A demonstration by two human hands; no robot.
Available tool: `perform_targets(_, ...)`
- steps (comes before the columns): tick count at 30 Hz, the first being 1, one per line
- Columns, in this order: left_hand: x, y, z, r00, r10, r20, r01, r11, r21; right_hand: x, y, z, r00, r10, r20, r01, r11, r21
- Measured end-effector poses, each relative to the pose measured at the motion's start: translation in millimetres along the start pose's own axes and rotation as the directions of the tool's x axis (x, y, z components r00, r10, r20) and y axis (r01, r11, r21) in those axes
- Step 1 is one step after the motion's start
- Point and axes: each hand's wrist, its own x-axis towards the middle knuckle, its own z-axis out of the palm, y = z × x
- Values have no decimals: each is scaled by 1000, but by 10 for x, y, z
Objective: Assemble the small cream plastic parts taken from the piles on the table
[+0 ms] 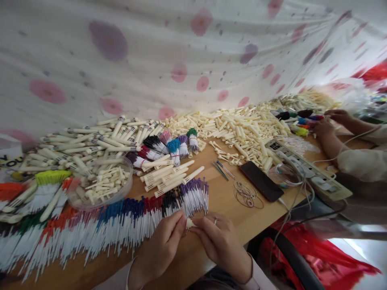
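My left hand (163, 245) and my right hand (219, 241) meet over the table's front edge. Between their fingertips is a small cream plastic piece (189, 223), mostly covered, and both hands pinch it. Just beyond them lies a long row of thin refills with white stems and coloured tips (130, 221). Several cream pen barrels (169, 177) rest behind that row. To their left, a clear round tub (130, 179) holds small cream parts. Tied bundles of coloured refills (173, 151) stand behind the barrels.
A phone (261, 181), rubber bands (246, 195), tweezers (220, 170) and a power strip (311, 171) with cables lie to the right. Cream parts (229, 125) are heaped along the patterned curtain. Another person's hands (332, 123) work at the far right. A red bag (320, 253) sits below.
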Motion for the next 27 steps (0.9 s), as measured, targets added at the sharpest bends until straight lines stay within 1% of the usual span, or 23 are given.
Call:
perform_targets(4,0,-21,11,999,41,-28,-38,995,88,1,14,26,1000,18,10,-18,999,27)
perform_targets(7,17,-33,22,999,39,-28,-35,991,130,9,15,33,997,76,19,-78,992,100)
perform_targets(9,21,-33,29,998,47,-29,-42,988,151,24,4,30,987,154,40,-159,972,175)
perform_targets(12,10,-15,36,997,69,-28,-63,982,176,55,-19,31,948,290,134,-318,895,312)
perform_targets(13,6,-3,35,997,77,-24,-71,980,185,62,-24,36,932,323,167,-362,862,355)
perform_targets(15,5,27,26,996,92,-8,-88,975,204,67,-25,55,914,353,202,-406,818,407)
perform_targets(18,38,69,-2,996,91,19,-93,972,217,39,-11,81,912,354,210,-409,833,372)
perform_targets(21,83,67,-26,998,60,8,-60,977,204,-18,6,83,910,342,232,-397,880,262)
perform_targets(24,99,33,-28,999,45,-4,-43,977,208,-57,12,77,921,324,215,-362,917,166)
perform_targets(25,98,24,-26,999,50,-2,-48,976,214,-59,12,79,923,326,203,-360,919,161)
perform_targets(27,93,16,-21,997,71,6,-70,969,235,-47,12,88,917,353,186,-388,898,209)
